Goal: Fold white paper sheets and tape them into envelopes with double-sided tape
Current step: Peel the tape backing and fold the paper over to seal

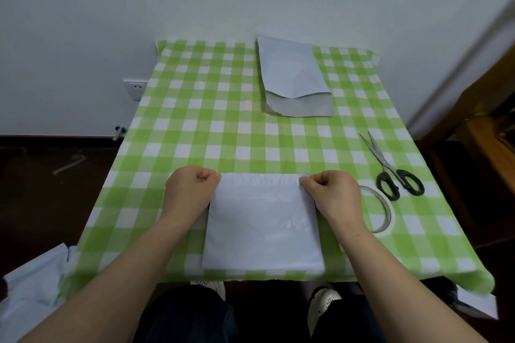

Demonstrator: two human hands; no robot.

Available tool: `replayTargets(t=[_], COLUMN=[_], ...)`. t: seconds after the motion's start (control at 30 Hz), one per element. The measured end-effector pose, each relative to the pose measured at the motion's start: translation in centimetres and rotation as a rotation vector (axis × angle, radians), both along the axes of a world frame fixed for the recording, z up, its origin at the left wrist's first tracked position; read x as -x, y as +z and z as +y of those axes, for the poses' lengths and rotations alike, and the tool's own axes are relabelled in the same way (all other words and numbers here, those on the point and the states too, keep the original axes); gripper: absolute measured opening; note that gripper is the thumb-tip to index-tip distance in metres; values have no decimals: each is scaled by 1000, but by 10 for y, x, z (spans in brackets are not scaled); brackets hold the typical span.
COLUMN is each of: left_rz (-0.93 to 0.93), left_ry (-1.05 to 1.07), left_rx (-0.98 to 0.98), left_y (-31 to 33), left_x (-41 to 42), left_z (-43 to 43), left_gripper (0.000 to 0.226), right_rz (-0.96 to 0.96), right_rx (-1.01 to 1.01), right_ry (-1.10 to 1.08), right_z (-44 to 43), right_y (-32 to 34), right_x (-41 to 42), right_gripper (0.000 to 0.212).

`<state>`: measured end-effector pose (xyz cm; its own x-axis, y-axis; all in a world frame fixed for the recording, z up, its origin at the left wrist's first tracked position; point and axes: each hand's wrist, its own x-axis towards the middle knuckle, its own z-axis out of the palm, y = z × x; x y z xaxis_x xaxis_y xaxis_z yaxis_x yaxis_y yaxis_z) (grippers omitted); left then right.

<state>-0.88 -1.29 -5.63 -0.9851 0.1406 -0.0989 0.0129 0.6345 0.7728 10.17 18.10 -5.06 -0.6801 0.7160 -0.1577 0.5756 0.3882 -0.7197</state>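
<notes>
At the far left a wall socket [135,89] sits beside the tabletop [223,125], which is covered in green-and-white check, and some loose white material [33,287] lies low beside its near left corner (paper or cloth, I cannot tell). The left hand [192,189] is curled tight, thumb against fingers, pinching the far left corner of the white sheet [263,231]. That sheet lies flat at the near edge of the tabletop, right in front of the person, apparently doubled over, with a narrow band of a lower layer showing along its far edge. Well beyond it, towards the wall, rests a finished envelope [295,78] with its flap open. The right hand [331,192] mirrors the other, fingers curled and pinching the far right corner of the sheet. Just beside that wrist lies the tape roll [389,213], and the scissors [386,164] lie slightly open near it, further right. The step in hand looks like the fold itself: lining up the upper layer's far edge before creasing. The next move probably calls for keeping both corners square, pressing the fold flat, then freeing the right hand to reach the tape.
</notes>
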Motion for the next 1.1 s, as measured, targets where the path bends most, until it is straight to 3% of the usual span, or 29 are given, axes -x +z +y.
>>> replayTargets(t=[0.83,1.1], left_rz=[25,5], left_ry=[-21,-13], left_rx=[27,22], left_y=[-6,-10], left_x=[5,9], left_z=[1,-2], left_gripper=[22,40], right_rz=[-59,-95], right_rx=[-74,-116], right_ry=[30,33], right_z=[5,5], right_y=[-5,-4], right_x=[7,10], right_gripper=[34,43])
